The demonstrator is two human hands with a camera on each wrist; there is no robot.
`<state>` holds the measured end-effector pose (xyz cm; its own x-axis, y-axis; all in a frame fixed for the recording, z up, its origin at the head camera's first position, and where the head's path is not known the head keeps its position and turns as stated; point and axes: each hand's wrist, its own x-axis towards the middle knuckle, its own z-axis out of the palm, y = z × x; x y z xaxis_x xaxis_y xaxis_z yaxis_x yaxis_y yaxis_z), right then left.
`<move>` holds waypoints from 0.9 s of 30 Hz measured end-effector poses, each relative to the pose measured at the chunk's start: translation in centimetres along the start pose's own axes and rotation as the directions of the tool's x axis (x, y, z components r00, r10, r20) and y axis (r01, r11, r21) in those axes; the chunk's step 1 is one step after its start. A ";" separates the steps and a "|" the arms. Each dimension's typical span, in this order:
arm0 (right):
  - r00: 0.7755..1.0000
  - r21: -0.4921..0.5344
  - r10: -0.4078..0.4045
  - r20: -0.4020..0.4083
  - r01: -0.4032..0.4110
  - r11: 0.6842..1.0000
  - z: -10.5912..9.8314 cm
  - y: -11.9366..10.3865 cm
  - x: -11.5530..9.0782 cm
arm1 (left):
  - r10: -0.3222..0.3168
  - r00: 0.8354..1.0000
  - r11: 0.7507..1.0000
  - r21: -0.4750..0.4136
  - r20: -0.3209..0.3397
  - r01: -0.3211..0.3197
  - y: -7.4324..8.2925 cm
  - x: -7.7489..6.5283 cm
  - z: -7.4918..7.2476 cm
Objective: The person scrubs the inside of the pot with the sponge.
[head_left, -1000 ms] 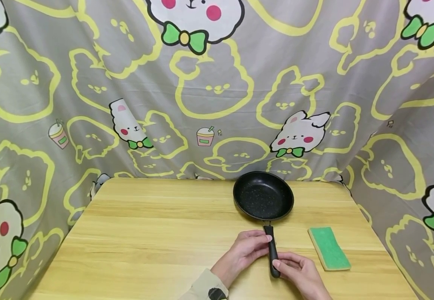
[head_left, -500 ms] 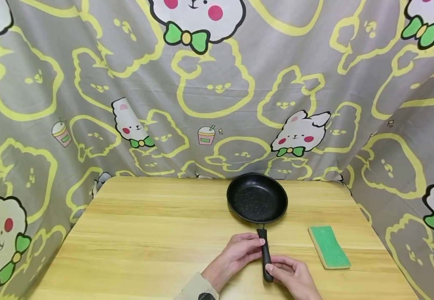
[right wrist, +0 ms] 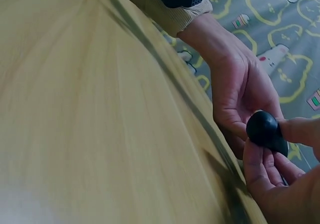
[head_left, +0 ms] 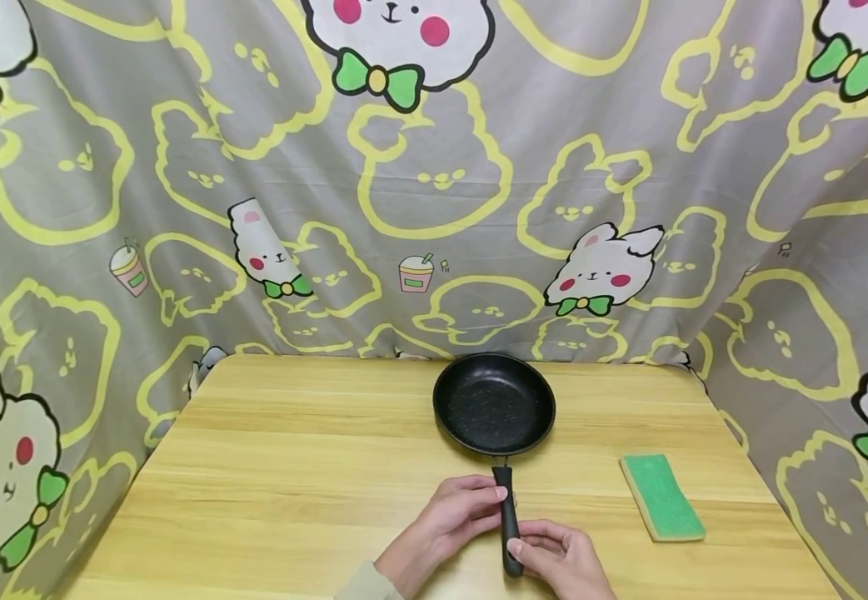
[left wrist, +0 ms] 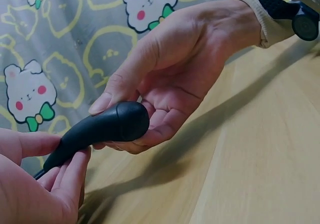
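Note:
A black frying pan (head_left: 494, 404) is seen in the head view near the back edge of the table, its handle (head_left: 506, 500) pointing toward me. My left hand (head_left: 451, 518) pinches the handle near the pan from the left side. Closer to the rounded end, my right hand (head_left: 563, 557) holds the same handle between thumb and fingers. The left wrist view has the left hand (left wrist: 40, 184) and right hand (left wrist: 185, 79) both on the dark handle (left wrist: 107, 126). In the right wrist view, the handle end (right wrist: 262, 129) hides part of the left hand.
A green-topped sponge (head_left: 662, 497) with a tan edge lies on the wooden table (head_left: 269, 467), right of the hands. A grey curtain (head_left: 404, 225) with yellow cartoon outlines surrounds the table at the back and both sides.
The frying pan has shifted left and slightly toward me, with both hands moving along on its handle. The sponge stays in place.

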<state>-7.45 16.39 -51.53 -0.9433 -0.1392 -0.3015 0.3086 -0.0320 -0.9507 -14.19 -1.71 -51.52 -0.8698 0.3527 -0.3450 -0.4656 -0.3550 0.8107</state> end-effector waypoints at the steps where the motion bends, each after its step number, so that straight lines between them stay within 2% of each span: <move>1: 1.000 0.000 -0.003 0.004 0.003 1.000 0.2 0.0 0.0 | 0.002 1.000 1.000 -0.001 -0.001 -0.002 0.1 -0.2 -0.2; 11: 0.999 0.023 -0.020 0.042 0.019 1.000 2.8 0.4 0.5 | -0.006 1.000 1.000 0.016 0.020 0.006 0.6 -1.1 -3.0; 19: 0.996 0.045 -0.067 0.052 0.064 0.997 4.1 0.6 0.9 | 0.005 0.999 1.000 0.002 0.038 -0.005 1.2 -1.8 -4.3; 27: 0.996 0.049 -0.075 0.040 0.073 0.996 5.5 0.6 1.1 | 0.008 0.999 1.000 -0.009 0.043 -0.007 1.6 -2.3 -5.4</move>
<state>-7.63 10.73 -52.06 -0.9580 -0.1761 -0.2265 0.2448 -0.0903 -0.9654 -13.79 -7.76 -51.95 -0.8654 0.3873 -0.3179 -0.4606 -0.3654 0.8089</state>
